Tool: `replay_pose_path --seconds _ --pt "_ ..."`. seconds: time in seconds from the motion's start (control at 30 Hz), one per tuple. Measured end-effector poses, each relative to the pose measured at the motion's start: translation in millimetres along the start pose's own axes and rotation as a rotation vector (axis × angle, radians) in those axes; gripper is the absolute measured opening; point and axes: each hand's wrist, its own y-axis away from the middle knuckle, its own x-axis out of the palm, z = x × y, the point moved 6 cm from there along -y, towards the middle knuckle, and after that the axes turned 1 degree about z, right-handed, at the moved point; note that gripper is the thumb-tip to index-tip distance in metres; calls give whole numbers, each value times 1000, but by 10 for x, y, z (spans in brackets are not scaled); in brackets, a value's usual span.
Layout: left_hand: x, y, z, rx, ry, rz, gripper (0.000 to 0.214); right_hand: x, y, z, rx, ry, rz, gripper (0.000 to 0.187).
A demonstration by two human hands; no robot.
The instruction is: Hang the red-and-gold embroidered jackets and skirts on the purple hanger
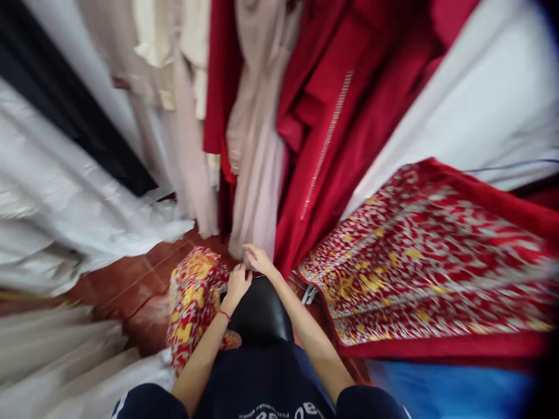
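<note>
My left hand (239,283), a thin red string round its wrist, is close in front of me at the far edge of a black, shiny seat (261,314). My right hand (257,259) meets it there, fingertips nearly touching. Both sets of fingers are bent together in a pinch; whatever lies between them is too small to make out. Beside my left forearm is a bunched red cloth with yellow and white patterning (187,317). A pale pink gown's hem (255,227) hangs just beyond my fingers.
At right spreads a large red cloth with white and yellow embroidery (393,279). Red dresses (323,134) hang ahead, white gowns (78,198) at left, and a white fabric (471,110) at upper right. Reddish floor tiles (131,279) show between them. Something blue (445,387) lies lower right.
</note>
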Motion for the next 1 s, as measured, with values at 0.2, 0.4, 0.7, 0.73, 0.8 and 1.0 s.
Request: replay_pose_path --seconds 0.2,0.4,0.7,0.73,0.8,1.0 --pt "739 -478 -1406 439 149 426 20 -2250 1164 -434 219 27 -553 32" --pt "743 -843 -3371 834 351 508 21 -3885 2516 -205 303 214 -1035 24" --pt "559 -1098 -5259 1046 407 -116 35 -4851 3563 -371 262 327 -1189 22" --pt "503 -1123 -5370 1065 373 -208 40 -4945 3634 -431 259 332 -1187 23" --pt "396 -1153 -5544 1093 278 -354 46 -5133 3755 -555 262 339 -1187 26" --pt "271 -1032 -5627 1111 190 -504 28 -5492 3907 -850 232 278 -1171 32"
